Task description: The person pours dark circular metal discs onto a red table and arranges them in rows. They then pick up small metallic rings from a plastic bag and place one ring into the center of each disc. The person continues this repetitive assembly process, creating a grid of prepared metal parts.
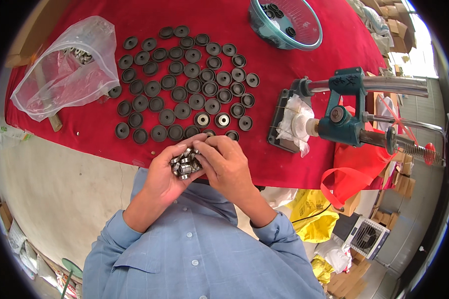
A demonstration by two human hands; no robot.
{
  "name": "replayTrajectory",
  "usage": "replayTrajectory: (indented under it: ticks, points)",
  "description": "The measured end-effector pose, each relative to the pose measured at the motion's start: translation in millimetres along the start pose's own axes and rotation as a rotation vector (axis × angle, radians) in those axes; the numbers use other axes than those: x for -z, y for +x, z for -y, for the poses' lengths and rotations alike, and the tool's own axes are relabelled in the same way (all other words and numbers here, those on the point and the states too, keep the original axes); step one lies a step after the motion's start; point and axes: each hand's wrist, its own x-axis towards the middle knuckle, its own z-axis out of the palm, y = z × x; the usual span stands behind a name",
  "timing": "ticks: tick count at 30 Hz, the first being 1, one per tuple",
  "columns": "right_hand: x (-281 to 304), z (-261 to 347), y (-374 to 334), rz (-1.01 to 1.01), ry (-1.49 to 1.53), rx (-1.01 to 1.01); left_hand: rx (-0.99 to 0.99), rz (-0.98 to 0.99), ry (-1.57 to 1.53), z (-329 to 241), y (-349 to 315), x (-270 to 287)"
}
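Observation:
My left hand is cupped, palm up, at the near edge of the table, holding a heap of small silver ball bearings. My right hand bends over that heap, thumb and fingers curled onto a bearing at its right side; the fingertips partly hide it. Just beyond both hands, many black round caps lie spread in loose rows. Silver bearings sit in a near cap and in the one to its right. Another silver-centred cap is partly covered by my right hand.
A red cloth covers the table. At left lies a clear plastic bag with metal parts, over a wooden-handled tool. A teal basket holds black caps at the back. On the right stands a green hand press, beside a red bag.

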Motion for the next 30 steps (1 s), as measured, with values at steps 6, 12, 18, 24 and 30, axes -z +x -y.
replayTrajectory:
  ticks: [6,12,18,24,30]
  points:
    - [19,-10,4,-0.178,0.073,-0.11,0.025,0.024,-0.022,-3,1,0]
    - [33,-56,-3,-0.303,-0.289,-0.164,0.034,0.031,0.034,-4,0,2]
    - [25,-60,-7,-0.219,-0.397,-0.095,0.06,0.038,-0.057,-6,0,6]
    - [22,-52,-19,-0.178,-0.561,-0.074,0.059,0.055,-0.174,-7,-1,7]
    - [16,-44,-21,-0.139,-0.566,-0.215,0.031,-0.034,-0.143,-4,-1,2]
